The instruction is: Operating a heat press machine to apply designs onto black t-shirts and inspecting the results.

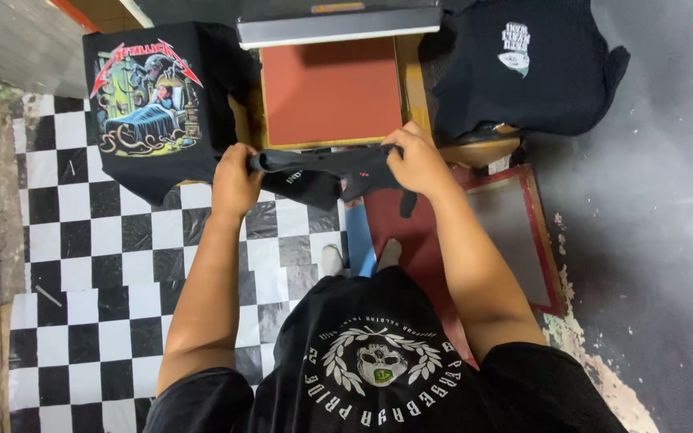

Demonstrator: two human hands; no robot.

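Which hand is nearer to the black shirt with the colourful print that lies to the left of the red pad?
Left. The left hand grips the bunched black garment right beside the printed shirt. The right hand holds the garment's other end, beyond the red pad.

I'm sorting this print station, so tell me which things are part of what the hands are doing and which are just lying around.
In hand:
left hand
right hand
bunched black garment held between them
red press pad just beyond it

Lying about:
printed black shirt at left
black shirt at right
framed board on the floor
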